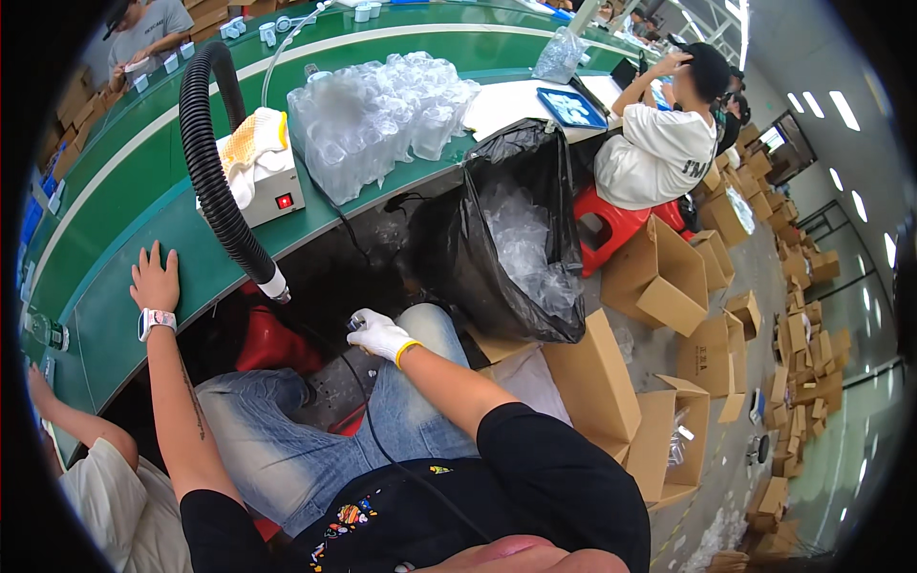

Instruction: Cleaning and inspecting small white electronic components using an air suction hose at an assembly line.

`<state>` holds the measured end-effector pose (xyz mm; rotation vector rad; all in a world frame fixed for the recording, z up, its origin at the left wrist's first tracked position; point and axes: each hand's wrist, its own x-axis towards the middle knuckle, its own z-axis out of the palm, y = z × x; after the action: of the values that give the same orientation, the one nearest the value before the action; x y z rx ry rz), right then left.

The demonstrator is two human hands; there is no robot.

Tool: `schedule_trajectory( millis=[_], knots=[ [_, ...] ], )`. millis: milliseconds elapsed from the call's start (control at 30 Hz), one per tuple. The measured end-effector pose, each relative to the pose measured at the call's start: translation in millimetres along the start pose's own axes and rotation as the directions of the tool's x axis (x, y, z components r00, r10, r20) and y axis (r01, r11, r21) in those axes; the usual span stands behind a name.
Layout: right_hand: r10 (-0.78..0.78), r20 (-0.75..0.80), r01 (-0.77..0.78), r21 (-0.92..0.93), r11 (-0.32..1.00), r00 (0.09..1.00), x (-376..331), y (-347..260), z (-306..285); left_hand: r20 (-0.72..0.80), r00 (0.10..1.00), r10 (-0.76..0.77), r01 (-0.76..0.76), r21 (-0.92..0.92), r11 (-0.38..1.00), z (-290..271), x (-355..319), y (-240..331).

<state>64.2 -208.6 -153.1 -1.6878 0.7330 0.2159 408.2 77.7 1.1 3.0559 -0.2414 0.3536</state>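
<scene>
My bare left hand (155, 282) lies flat with fingers spread on the near edge of the green worktable (115, 334). A watch (156, 323) is on that wrist. My right hand (380, 337), in a white glove with a yellow cuff, is over my lap, below the table edge. Its fingers close round a small dark, shiny thing (354, 323), too hidden to name. A thin dark cable (368, 406) runs up past it. Ahead, a black corrugated hose (196, 124) arches down to a pale nozzle (276, 287) between my hands.
A white box (272, 196) with a lit red switch carries work gloves (256, 153). Beside it stand clear bagged plastic pieces (353, 124). A black bag (449, 229) of clear plastic hangs to the right. Cardboard boxes (592, 382) crowd my right. Co-workers sit on both sides.
</scene>
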Motion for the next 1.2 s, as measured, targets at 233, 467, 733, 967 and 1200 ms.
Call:
schedule_trajectory(
  millis=[233,467,733,967,1200],
  knots=[
    [-0.008,0.002,0.008,0.012,1.000,1.000,-3,-3,1,0.037,0.999,-0.006,0.006,0.019,1.000,1,-1,-3],
    [0.003,0.005,-0.003,-0.008,1.000,1.000,-6,-9,0,0.043,0.999,-0.009,0.008,0.026,1.000,1,-1,-3],
    [-0.008,0.005,0.008,0.005,1.000,1.000,0,-1,3,0.028,1.000,-0.010,0.009,0.024,1.000,3,2,-3],
    [-0.012,-0.002,0.012,-0.016,1.000,1.000,0,-2,2,0.026,0.999,-0.018,0.019,-0.013,1.000,-7,-7,2],
    [-0.017,0.007,0.017,0.007,1.000,1.000,4,3,5,-0.003,1.000,-0.013,0.013,-0.037,0.999,-6,-6,2]
  ],
)
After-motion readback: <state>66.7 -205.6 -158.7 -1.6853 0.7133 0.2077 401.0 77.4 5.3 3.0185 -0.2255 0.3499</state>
